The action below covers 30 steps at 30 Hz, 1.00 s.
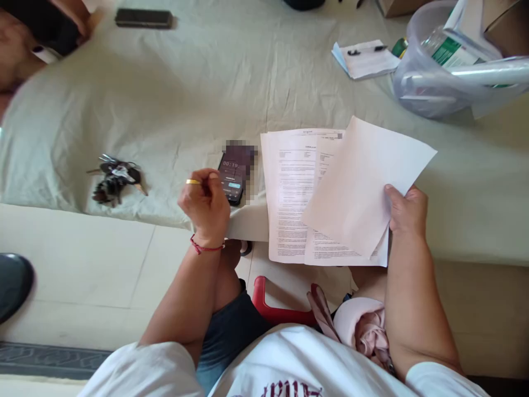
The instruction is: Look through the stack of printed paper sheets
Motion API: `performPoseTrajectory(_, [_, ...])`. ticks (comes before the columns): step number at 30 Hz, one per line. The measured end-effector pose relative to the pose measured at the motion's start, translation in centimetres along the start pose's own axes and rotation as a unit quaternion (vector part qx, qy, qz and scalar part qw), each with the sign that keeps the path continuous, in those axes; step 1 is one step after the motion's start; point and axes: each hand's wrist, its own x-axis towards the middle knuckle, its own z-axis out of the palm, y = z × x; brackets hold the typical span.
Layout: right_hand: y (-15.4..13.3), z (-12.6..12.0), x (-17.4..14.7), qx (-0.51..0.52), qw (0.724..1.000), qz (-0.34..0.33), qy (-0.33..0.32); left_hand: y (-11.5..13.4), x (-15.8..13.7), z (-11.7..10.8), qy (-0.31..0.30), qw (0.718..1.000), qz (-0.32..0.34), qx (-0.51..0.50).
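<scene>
My right hand [407,209] grips a blank-faced paper sheet [367,182] near its lower right edge, thumb on top. That sheet is tilted over printed pages [289,204], which overlap and jut past the table's near edge. My left hand [205,201], with a gold ring and a red wrist string, is closed in a loose fist, thumb against the curled fingers. Nothing shows between them. Just beside it lies a phone [232,184] with a timer on its lit screen; part of the phone is blurred out.
On the cloth-covered table [198,99] lie keys [118,179] at left and a dark case [144,18] farther back. A notepad [367,58] with pens and a translucent tub [425,88] stand at back right. Another person's hand [82,22] shows at upper left.
</scene>
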Motion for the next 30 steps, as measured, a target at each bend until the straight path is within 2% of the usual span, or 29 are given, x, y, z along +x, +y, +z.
performPoseTrajectory(1, [0.0,0.0,0.0,-0.002,1.0,0.0,0.001,0.8,-0.5,0.0,-0.013,1.0,0.01,-0.023])
performPoseTrajectory(5, [0.1,0.1,0.1,-0.004,1.0,0.003,0.003,3.6,-3.2,1.0,-0.142,0.986,0.057,-0.07])
performPoseTrajectory(8, [0.0,0.1,0.1,-0.002,1.0,0.001,0.004,4.7,-5.4,2.3,-0.189,0.976,0.028,-0.104])
performPoseTrajectory(12, [-0.2,0.0,0.0,-0.002,1.0,0.009,0.008,4.8,-7.0,3.6,-0.245,0.959,-0.016,-0.142])
performPoseTrajectory(14, [-0.3,0.0,-0.1,0.0,1.0,0.009,0.008,4.5,-7.1,3.9,-0.254,0.952,-0.044,-0.165])
performPoseTrajectory(17, [-0.2,0.0,-0.1,0.005,1.0,0.008,0.005,3.8,-6.6,4.3,-0.226,0.954,-0.078,-0.179])
performPoseTrajectory(23, [0.0,0.0,-0.1,0.005,1.0,0.005,0.0,3.0,-6.0,4.6,-0.232,0.949,-0.102,-0.188])
performPoseTrajectory(26, [0.0,-0.1,-0.1,0.005,1.0,0.003,0.001,3.3,-5.8,4.2,-0.271,0.922,-0.13,-0.243])
performPoseTrajectory(30, [-0.1,-0.1,-0.1,0.003,1.0,0.01,-0.009,4.2,-5.4,3.3,-0.347,0.849,-0.19,-0.349])
